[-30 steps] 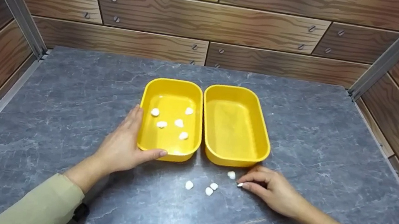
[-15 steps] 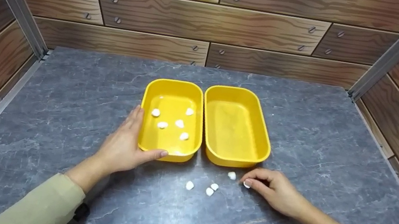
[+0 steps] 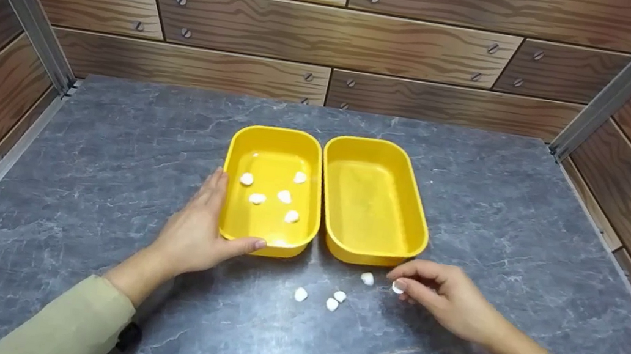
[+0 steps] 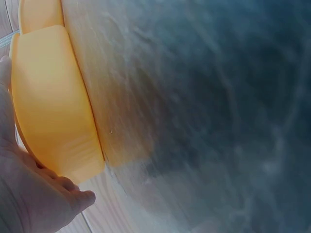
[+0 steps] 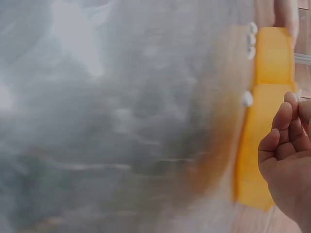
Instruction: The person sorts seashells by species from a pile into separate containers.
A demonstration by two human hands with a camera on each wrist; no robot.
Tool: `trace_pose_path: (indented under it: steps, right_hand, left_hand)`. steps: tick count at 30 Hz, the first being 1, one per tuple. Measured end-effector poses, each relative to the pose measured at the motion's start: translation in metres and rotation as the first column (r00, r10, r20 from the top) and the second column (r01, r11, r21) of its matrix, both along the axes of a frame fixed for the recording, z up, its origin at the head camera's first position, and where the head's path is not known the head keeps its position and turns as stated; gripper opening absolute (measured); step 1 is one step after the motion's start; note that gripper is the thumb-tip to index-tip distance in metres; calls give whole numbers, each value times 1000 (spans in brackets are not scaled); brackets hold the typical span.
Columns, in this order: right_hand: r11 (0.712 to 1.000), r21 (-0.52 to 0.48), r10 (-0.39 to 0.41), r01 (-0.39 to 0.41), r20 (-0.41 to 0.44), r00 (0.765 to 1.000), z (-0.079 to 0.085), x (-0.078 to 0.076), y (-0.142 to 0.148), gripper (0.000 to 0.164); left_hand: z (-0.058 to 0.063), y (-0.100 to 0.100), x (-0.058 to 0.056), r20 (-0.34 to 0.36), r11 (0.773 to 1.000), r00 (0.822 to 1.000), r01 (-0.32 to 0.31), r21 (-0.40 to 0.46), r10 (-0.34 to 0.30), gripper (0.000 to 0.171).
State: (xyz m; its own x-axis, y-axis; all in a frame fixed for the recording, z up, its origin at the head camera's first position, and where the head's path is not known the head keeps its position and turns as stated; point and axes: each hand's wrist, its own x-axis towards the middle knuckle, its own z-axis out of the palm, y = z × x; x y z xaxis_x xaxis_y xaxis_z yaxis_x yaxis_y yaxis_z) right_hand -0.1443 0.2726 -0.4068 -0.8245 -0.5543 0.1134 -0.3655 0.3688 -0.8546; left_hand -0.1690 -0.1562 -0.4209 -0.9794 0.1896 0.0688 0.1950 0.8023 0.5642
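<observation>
Fingers (image 3: pixel 427 270) of right hand (image 3: pixel 456 298) pinched a white piece (image 3: pixel 398 287) near right bin (image 3: pixel 369 258); left hand (image 3: pixel 191 234), fingers straight, touched left bin (image 3: pixel 287 251) at side and front.

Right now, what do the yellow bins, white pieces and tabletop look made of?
Yellow bins: probably molded plastic, semi-gloss; uniform color, rounded rims.
White pieces: smooth-looking, no visible grain; stone or plastic, can't tell.
Tabletop: likely laminate, satin; marble-like veining, soft glare.

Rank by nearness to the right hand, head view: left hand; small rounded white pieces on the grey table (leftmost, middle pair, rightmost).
1. Rightmost piece, just left.
2. Middle pair, further left; too close to split.
3. Leftmost piece, beyond the pair.
4. Left hand, farthest left.
</observation>
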Motion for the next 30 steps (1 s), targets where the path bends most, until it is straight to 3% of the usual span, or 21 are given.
trace_pose_path:
  steps: [8, 15, 24, 30]
  right_hand:
    - [998, -68, -15, 6, -132, 991, 30, -4, -5, 18]
    - [997, -52, -64, 57, -148, 987, 44, -18, -8, 22]
    - [980, 32, -190, 195, -105, 976, 51, -56, -19, 24]
    - [971, 63, -225, 231, -87, 970, 45, -87, -29, 26]
  left_hand:
    - [1, -1, 1, -1, 1000, 1000, 1, 0, -1, 141]
    - [1, 1, 0, 5, 1000, 1000, -3, 0, 3, 139]
    - [1, 1, 0, 3, 1000, 1000, -4, 9, 4, 136]
    - [1, 2, 0, 14, 1000, 1000, -11, 11, 10, 134]
